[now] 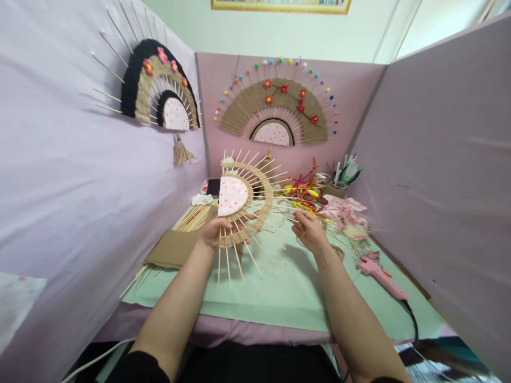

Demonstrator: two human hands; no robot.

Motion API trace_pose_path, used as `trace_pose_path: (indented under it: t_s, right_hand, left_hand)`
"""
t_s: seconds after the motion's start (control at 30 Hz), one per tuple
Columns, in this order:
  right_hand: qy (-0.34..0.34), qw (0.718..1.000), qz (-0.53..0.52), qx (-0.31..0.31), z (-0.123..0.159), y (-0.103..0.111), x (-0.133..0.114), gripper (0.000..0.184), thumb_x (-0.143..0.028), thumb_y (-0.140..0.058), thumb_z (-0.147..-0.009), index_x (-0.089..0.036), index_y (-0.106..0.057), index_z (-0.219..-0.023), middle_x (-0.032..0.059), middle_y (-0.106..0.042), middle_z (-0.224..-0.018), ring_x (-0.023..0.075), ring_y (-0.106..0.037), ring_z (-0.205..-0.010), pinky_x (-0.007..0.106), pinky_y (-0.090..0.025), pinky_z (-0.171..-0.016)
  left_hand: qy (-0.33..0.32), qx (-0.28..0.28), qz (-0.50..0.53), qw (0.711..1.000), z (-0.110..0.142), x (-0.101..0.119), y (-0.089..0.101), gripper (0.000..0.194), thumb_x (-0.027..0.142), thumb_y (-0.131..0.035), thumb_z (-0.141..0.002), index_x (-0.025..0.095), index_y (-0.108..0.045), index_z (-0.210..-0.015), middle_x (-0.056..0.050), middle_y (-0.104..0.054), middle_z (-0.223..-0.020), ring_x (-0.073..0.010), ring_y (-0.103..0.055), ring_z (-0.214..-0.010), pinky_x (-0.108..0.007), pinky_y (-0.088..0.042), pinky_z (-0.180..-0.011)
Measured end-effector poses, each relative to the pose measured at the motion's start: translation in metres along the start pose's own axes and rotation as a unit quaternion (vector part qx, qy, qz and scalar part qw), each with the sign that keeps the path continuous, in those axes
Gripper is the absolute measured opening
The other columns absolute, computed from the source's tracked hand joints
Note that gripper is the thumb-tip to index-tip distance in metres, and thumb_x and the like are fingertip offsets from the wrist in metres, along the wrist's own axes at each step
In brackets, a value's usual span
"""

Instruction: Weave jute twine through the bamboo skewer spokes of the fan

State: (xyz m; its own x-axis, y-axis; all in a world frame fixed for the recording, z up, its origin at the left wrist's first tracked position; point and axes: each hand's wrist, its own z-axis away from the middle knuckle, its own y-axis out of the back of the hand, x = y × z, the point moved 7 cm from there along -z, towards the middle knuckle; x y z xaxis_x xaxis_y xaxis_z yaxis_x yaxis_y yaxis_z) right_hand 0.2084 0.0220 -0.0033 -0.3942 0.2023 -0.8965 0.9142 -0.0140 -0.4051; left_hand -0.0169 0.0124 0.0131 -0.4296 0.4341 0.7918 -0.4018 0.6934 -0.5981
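Note:
A half-round woven fan [266, 205] with thin wooden sticks spreading from it is held up over the table, turned so its straight side faces left. Its centre is white cloth with pink dots [232, 196], ringed by bands of tan cord. My left hand [219, 231] grips the fan at its lower left, thumb in front and fingers behind. To the right, my right hand [308, 230] is closed in a pinch near the stick tips. What sits between those fingertips is too small to make out; a thin strand seems to hang below.
A pink glue gun [383, 277] with a black cable lies at the right. Folded brown cardboard [173, 250] and loose sticks lie at the left. Behind are coloured pipe cleaners [307, 191] and a tool pot [337, 189]. Two finished fans, one being a flowered fan [275, 103], hang on the walls.

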Motion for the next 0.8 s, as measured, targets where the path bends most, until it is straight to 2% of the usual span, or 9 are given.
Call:
trace_pose_path:
  t_s: [0.13, 0.37, 0.6, 0.8]
  right_hand:
    - [0.004, 1.0, 0.01, 0.01, 0.0, -0.002, 0.002, 0.026, -0.039, -0.075, -0.06, -0.02, -0.06, -0.071, -0.0089, -0.027, -0.047, 0.0045, -0.022, -0.04, 0.021, -0.018, -0.037]
    - [0.043, 0.996, 0.046, 0.068, 0.0, 0.003, 0.003, 0.025, -0.039, -0.075, -0.058, -0.02, -0.062, -0.069, -0.0066, -0.036, -0.048, 0.0053, -0.028, -0.042, 0.022, -0.02, -0.039]
    - [0.06, 0.996, -0.002, 0.066, -0.002, 0.005, -0.001, 0.028, -0.037, -0.078, -0.055, -0.019, -0.061, -0.068, -0.0072, -0.035, -0.047, 0.0045, -0.024, -0.041, 0.022, -0.016, -0.039]
    - [0.082, 0.991, 0.04, 0.097, -0.003, 0.012, -0.002, 0.029, -0.041, -0.075, -0.059, -0.018, -0.064, -0.072, -0.0075, -0.035, -0.047, 0.0046, -0.026, -0.041, 0.022, -0.018, -0.039]
  left_hand:
    - [0.01, -0.005, -0.006, 1.0, -0.002, -0.005, -0.004, 0.063, 0.013, -0.045, -0.06, 0.008, -0.052, -0.122, -0.019, -0.049, -0.13, -0.0368, -0.052, -0.11, -0.047, -0.051, -0.073]
    - [0.067, -0.065, 0.001, 0.996, -0.011, -0.037, -0.017, 0.077, 0.01, -0.046, -0.06, 0.015, -0.037, -0.137, -0.02, -0.05, -0.129, -0.0367, -0.056, -0.105, -0.049, -0.051, -0.069]
    - [0.039, -0.038, -0.004, 0.998, -0.008, -0.026, -0.015, 0.076, 0.011, -0.046, -0.06, 0.014, -0.039, -0.136, -0.018, -0.049, -0.131, -0.0332, -0.059, -0.1, -0.042, -0.052, -0.068]
    - [0.014, -0.038, -0.018, 0.999, -0.008, -0.02, -0.01, 0.076, 0.01, -0.047, -0.06, 0.017, -0.039, -0.136, -0.014, -0.049, -0.131, -0.0324, -0.057, -0.102, -0.04, -0.052, -0.07]
